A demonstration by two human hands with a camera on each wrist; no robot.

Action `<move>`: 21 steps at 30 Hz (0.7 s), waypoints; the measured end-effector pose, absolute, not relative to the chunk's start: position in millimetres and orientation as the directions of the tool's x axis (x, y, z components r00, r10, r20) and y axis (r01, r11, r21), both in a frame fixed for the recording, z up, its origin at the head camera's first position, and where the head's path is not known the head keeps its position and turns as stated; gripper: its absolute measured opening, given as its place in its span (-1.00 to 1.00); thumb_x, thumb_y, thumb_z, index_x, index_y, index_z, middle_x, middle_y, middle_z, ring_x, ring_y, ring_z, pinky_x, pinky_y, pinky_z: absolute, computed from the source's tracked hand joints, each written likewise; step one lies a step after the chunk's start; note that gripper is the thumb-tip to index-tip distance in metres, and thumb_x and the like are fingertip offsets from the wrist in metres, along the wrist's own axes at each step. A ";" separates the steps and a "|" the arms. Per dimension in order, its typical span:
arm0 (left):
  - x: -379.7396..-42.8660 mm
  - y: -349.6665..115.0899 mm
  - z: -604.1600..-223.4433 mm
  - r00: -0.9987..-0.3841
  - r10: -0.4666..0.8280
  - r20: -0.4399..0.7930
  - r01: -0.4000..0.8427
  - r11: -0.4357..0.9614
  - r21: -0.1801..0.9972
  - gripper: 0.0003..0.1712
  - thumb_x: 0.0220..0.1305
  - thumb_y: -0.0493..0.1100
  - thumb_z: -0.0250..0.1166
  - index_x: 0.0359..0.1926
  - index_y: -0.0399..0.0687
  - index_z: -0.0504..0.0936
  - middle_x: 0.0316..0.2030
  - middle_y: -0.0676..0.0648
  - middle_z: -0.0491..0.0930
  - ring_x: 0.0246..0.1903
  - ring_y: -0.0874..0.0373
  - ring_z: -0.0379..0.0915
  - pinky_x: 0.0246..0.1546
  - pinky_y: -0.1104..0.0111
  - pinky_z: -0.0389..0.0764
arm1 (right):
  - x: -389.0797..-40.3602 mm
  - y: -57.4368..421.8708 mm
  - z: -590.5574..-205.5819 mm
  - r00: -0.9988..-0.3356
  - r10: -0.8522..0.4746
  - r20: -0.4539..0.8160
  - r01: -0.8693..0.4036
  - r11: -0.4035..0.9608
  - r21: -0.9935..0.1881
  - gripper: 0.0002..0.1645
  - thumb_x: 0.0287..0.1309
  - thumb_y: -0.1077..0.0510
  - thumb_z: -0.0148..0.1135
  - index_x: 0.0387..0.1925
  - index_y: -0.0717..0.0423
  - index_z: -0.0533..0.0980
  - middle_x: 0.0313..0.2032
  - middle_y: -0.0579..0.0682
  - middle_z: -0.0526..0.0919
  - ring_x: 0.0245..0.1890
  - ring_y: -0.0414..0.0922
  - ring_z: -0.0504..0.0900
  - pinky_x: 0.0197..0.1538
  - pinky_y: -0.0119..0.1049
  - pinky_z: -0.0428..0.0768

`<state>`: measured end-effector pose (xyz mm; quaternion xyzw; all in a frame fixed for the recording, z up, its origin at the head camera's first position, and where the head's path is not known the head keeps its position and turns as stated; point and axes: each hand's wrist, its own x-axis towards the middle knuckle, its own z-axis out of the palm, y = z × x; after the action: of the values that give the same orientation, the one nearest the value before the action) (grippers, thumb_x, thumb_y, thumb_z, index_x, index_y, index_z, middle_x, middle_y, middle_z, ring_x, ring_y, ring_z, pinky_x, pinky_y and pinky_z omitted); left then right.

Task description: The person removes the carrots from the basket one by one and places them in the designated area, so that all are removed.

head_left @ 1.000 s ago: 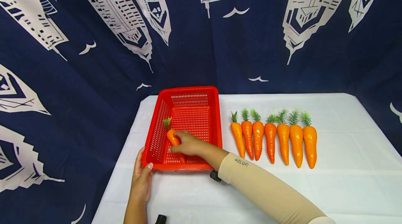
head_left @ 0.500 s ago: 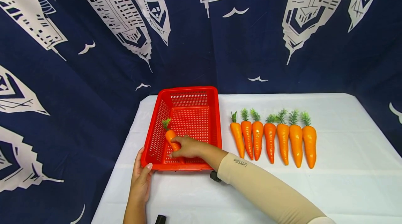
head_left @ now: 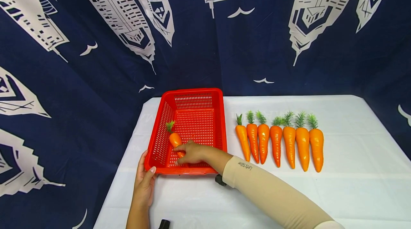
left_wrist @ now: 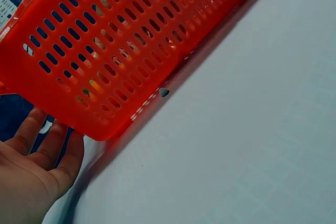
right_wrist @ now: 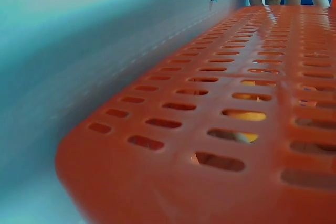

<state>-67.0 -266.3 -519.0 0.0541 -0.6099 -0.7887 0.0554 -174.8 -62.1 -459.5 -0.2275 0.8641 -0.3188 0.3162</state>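
Note:
A red plastic basket (head_left: 219, 115) with slotted walls stands on the white table. My left hand (head_left: 143, 187) grips its near left corner, thumb over the rim and fingers outside; the left wrist view shows those fingers (left_wrist: 71, 161) under the corner. Inside, an orange toy carrot (head_left: 174, 139) with a green top lies slanted along the left side. My right hand (head_left: 192, 151) reaches over the near right part of the basket, index finger and thumb spread apart over the carrot's lower half, which they partly hide. In the right wrist view, the basket wall (right_wrist: 157, 182) blocks that hand.
Several more carrots (head_left: 289, 147) lie side by side on the white tablecloth (head_left: 359, 186), right of the basket. Behind the table hangs a dark blue printed curtain (head_left: 192, 65). Small black objects are by the basket's near edge (head_left: 220, 180) and the bottom edge (head_left: 164, 224).
The carrot's top has shifted slightly left in the basket, and then it stays put. My right fingers have loosened and spread, showing more of the carrot. The left hand has not moved.

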 end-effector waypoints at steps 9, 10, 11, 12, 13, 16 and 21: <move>-67.0 -266.5 -520.0 -0.989 -0.150 -0.012 0.027 -0.251 0.968 -0.25 0.47 -0.37 -0.01 0.58 0.10 0.03 0.48 0.07 0.15 0.31 0.19 0.34 0.16 0.51 0.54 | -176.3 -62.4 -458.9 -0.738 -0.574 -0.355 -0.154 0.656 -0.739 -0.37 0.16 -0.02 0.44 0.28 -0.21 0.52 0.41 0.28 0.31 0.37 0.15 0.39 0.37 0.11 0.42; -67.0 -266.6 -520.1 -0.989 -0.150 -0.010 0.028 -0.251 0.968 -0.25 0.47 -0.37 -0.01 0.58 0.10 0.03 0.49 0.07 0.15 0.31 0.19 0.34 0.16 0.51 0.54 | -176.5 -62.6 -458.7 -0.743 -0.570 -0.350 -0.152 0.653 -0.742 -0.38 0.16 0.01 0.45 0.28 -0.20 0.52 0.42 0.29 0.30 0.37 0.16 0.40 0.36 0.10 0.43; -67.0 -266.7 -520.1 -0.989 -0.151 -0.010 0.028 -0.249 0.968 -0.25 0.47 -0.37 -0.01 0.58 0.10 0.03 0.49 0.07 0.15 0.32 0.19 0.34 0.16 0.51 0.54 | -176.8 -62.9 -458.5 -0.748 -0.569 -0.343 -0.147 0.645 -0.750 -0.39 0.16 0.05 0.45 0.26 -0.18 0.53 0.41 0.29 0.31 0.35 0.16 0.42 0.35 0.08 0.45; -67.0 -266.7 -520.2 -0.988 -0.152 -0.011 0.027 -0.249 0.968 -0.25 0.47 -0.37 -0.01 0.58 0.11 0.03 0.49 0.07 0.15 0.32 0.20 0.34 0.16 0.51 0.54 | -177.1 -63.1 -458.0 -0.753 -0.566 -0.336 -0.149 0.644 -0.750 -0.41 0.16 0.08 0.45 0.25 -0.18 0.53 0.41 0.29 0.31 0.36 0.16 0.41 0.36 0.07 0.45; -67.0 -266.8 -520.2 -0.988 -0.152 -0.012 0.026 -0.250 0.968 -0.25 0.47 -0.37 0.00 0.58 0.11 0.03 0.49 0.07 0.15 0.32 0.20 0.34 0.17 0.51 0.54 | -177.4 -63.4 -457.8 -0.757 -0.564 -0.330 -0.155 0.645 -0.748 -0.42 0.16 0.11 0.44 0.23 -0.18 0.54 0.41 0.28 0.32 0.36 0.14 0.41 0.36 0.05 0.45; -67.0 -266.8 -520.0 -0.988 -0.155 -0.018 0.022 -0.250 0.968 -0.24 0.47 -0.37 0.01 0.58 0.12 0.04 0.49 0.08 0.15 0.31 0.22 0.35 0.17 0.51 0.54 | -178.3 -64.2 -456.4 -0.759 -0.569 -0.318 -0.147 0.625 -0.766 -0.44 0.16 0.22 0.43 0.20 -0.15 0.55 0.29 0.22 0.45 0.16 0.05 0.54 0.24 -0.04 0.53; -66.9 -266.9 -519.8 -0.987 -0.160 -0.027 0.014 -0.247 0.969 -0.24 0.46 -0.36 0.01 0.58 0.14 0.04 0.49 0.08 0.15 0.31 0.23 0.35 0.18 0.52 0.54 | -179.7 -64.6 -455.0 -0.761 -0.573 -0.306 -0.119 0.586 -0.801 -0.28 0.15 0.28 0.42 0.33 -0.16 0.46 0.22 0.12 0.56 0.10 0.00 0.57 0.21 -0.08 0.55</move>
<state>-66.9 -266.9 -519.8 0.0597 -0.6109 -0.7875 0.0551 -179.7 -64.6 -455.0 -0.2045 0.8457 -0.4064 0.2789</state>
